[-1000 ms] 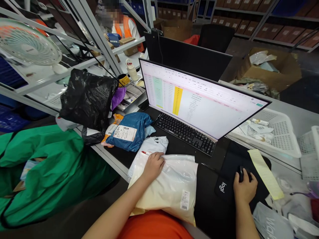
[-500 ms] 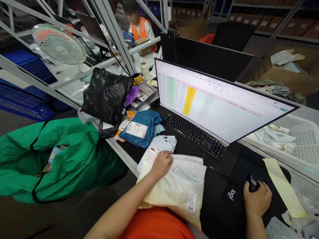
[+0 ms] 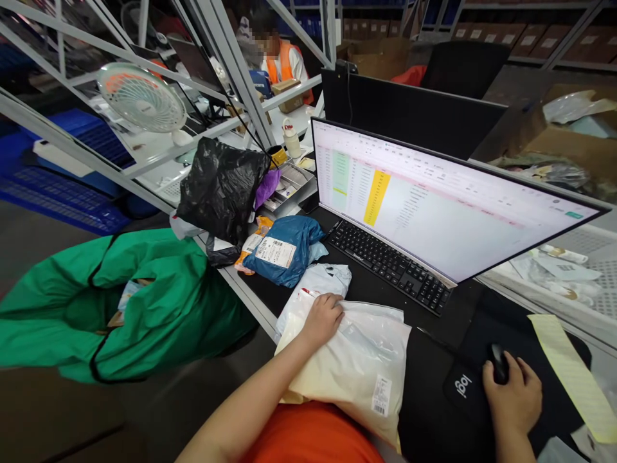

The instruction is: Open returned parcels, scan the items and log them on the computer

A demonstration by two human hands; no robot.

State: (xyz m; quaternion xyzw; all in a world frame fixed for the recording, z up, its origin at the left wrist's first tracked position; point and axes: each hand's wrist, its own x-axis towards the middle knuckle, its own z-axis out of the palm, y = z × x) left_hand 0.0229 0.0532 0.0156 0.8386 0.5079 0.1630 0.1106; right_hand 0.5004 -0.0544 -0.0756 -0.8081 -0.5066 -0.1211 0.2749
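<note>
My left hand point(image 3: 326, 319) rests on the upper edge of a pale, cream-white plastic mailer bag point(image 3: 357, 366), its fingers curled over it. The bag leans against my orange clothing and bears a small barcode label point(image 3: 382, 395). Under my right hand point(image 3: 515, 393) is a black computer mouse point(image 3: 498, 364), gripped on a dark mouse pad point(image 3: 475, 360). Just beyond the left hand lie another white mailer bag point(image 3: 332, 278) and a blue mailer bag point(image 3: 301, 241) with a shipping label.
A monitor point(image 3: 434, 206) showing a spreadsheet stands behind a black keyboard point(image 3: 390, 260). At left are a black plastic bag point(image 3: 222, 186) and a green sack point(image 3: 159, 321). A yellow paper strip point(image 3: 573, 379) and a white basket point(image 3: 592, 257) are at right. A person point(image 3: 286, 64) sits across.
The whole scene has shifted a little to the right in view. My left hand stays on the cream-white mailer bag and my right hand stays on the mouse.
</note>
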